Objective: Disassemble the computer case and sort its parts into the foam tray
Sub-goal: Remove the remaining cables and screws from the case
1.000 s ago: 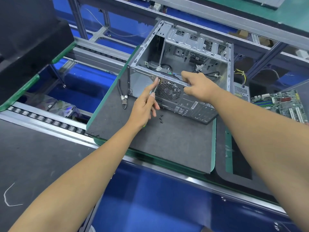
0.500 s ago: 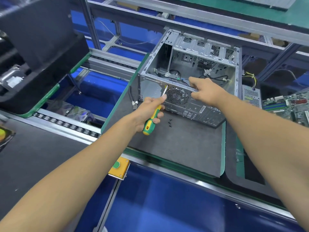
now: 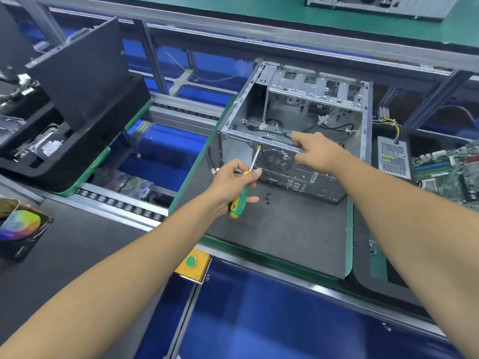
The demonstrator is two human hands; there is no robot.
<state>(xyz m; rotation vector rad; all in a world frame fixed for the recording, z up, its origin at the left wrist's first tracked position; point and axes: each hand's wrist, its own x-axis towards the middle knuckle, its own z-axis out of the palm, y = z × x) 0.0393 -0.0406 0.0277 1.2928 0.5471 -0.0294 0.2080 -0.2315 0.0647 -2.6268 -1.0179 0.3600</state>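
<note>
Green-handled screwdriver, gripped by the left hand, meets the computer case; the right hand seemingly clasps its rail.

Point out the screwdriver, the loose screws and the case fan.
screwdriver (image 3: 239,199): head view, green handle.
loose screws (image 3: 267,198): head view, middle of the cluster on the mat.
case fan (image 3: 275,159): head view, grille centre.

The computer case is formed of bare, dull-grey sheet metal, perforated at the fan grille. The screwdriver is given a glossy green-and-yellow plastic handle and a bright metal shaft. The worktop is covered by matt, dark grey mat material.
</note>
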